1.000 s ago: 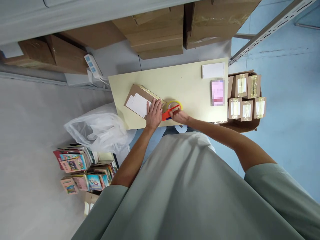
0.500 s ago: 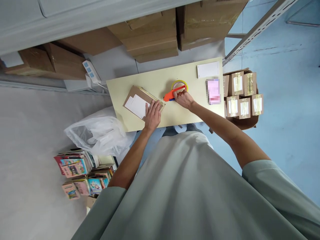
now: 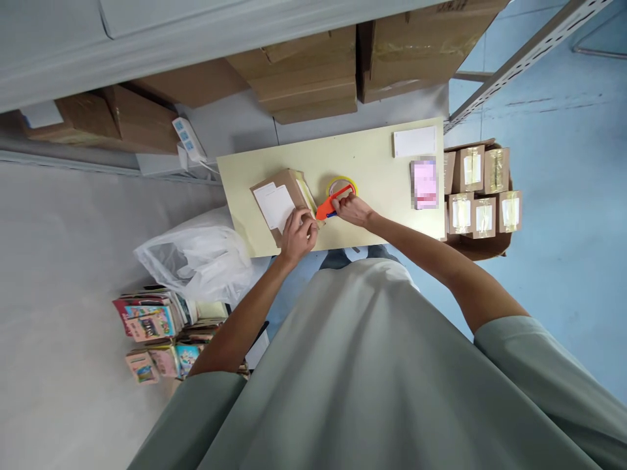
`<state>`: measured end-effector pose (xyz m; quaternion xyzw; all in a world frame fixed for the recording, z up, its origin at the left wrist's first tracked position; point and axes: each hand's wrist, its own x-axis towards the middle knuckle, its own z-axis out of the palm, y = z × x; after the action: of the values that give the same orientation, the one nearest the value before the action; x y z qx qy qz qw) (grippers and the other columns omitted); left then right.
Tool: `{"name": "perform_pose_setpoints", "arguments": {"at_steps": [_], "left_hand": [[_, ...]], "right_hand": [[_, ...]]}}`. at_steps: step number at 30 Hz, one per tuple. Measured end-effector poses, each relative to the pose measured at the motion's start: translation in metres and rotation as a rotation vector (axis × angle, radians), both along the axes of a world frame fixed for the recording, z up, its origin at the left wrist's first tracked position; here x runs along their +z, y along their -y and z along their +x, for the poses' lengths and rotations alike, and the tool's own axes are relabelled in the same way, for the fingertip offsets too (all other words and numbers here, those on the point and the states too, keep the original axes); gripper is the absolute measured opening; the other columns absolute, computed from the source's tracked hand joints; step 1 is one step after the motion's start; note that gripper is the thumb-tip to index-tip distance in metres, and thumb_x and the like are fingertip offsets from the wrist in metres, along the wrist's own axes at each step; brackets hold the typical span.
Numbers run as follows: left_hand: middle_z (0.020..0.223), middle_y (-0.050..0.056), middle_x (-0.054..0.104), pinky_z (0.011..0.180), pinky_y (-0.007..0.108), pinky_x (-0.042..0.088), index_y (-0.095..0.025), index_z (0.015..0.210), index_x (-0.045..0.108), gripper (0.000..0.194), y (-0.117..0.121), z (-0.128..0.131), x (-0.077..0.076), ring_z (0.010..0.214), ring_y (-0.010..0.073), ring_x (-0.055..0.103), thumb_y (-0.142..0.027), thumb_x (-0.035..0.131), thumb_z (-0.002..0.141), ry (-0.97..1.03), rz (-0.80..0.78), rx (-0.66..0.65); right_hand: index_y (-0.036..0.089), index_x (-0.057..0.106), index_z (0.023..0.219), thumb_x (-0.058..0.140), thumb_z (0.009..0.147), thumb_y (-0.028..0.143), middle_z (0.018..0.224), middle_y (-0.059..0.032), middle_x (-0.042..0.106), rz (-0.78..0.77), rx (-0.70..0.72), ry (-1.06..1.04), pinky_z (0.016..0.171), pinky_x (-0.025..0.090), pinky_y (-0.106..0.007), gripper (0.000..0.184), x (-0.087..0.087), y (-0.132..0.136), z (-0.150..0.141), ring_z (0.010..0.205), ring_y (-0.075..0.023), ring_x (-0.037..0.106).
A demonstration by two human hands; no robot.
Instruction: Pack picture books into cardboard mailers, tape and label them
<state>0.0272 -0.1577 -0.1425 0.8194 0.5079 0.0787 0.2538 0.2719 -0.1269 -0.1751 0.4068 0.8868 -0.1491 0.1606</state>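
Your right hand (image 3: 353, 209) clenched the dispenser (image 3: 324, 209), its tip near the box's (image 3: 289, 185) four-o'clock corner. There your left hand (image 3: 298, 239) curled its fingers; whether they gripped, you couldn't tell. Both forearms crossed the desk's (image 3: 379, 179) six-o'clock edge. The box lay toward nine, with bare desk between dispenser and pink stack (image 3: 424, 183) at three.

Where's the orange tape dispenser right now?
In the head view, the orange tape dispenser is in the right hand, just right of the brown cardboard box.

White power strip (image 3: 189, 139) beside cardboard box (image 3: 142, 121); books (image 3: 149, 323) stacked near plastic bag (image 3: 203, 251) (translucent, crumpled).
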Motion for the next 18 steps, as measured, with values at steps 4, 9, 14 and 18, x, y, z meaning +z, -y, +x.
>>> {"name": "perform_pose_setpoints", "arguments": {"at_steps": [4,9,14,18], "left_hand": [[0.145,0.021,0.071,0.133,0.054,0.045,-0.022,0.133,0.076,0.045,-0.036,-0.006,-0.006,0.149,0.034,0.063,-0.042,0.041,0.113,-0.022,0.091,0.18],[0.174,0.018,0.055,0.146,0.061,0.018,-0.021,0.166,0.055,0.062,-0.107,-0.005,-0.026,0.175,0.0333,0.032,-0.052,0.033,0.117,-0.015,0.092,0.349],[0.169,0.018,0.061,0.147,0.053,0.019,-0.018,0.157,0.064,0.058,-0.094,0.007,-0.029,0.172,0.0298,0.039,-0.041,0.03,0.117,0.002,-0.011,0.1],[0.167,0.018,0.063,0.148,0.058,0.017,-0.017,0.15,0.068,0.052,-0.056,0.01,-0.029,0.172,0.0295,0.039,-0.033,0.031,0.116,0.036,0.0,-0.058]], "right_hand": [[-0.009,0.049,0.152,0.025,0.103,-0.003,0.111,-0.0276,0.078,0.004,0.033,-0.003,0.083,0.045,-0.044,0.054,-0.004,0.009,-0.014,0.096,-0.0327,0.077],[-0.011,0.051,0.154,0.025,0.101,-0.007,0.111,-0.0304,0.079,-0.01,-0.013,-0.048,0.082,0.049,-0.044,0.059,-0.001,0.004,-0.031,0.097,-0.0334,0.078],[-0.009,0.059,0.145,0.024,0.1,-0.008,0.109,-0.0283,0.08,-0.056,0.081,-0.126,0.082,0.053,-0.044,0.057,0.0,0.011,-0.051,0.094,-0.0318,0.078],[-0.005,0.063,0.142,0.022,0.103,-0.007,0.111,-0.0243,0.081,-0.131,0.065,-0.172,0.082,0.056,-0.041,0.056,-0.002,0.036,-0.073,0.092,-0.0277,0.078]]}}
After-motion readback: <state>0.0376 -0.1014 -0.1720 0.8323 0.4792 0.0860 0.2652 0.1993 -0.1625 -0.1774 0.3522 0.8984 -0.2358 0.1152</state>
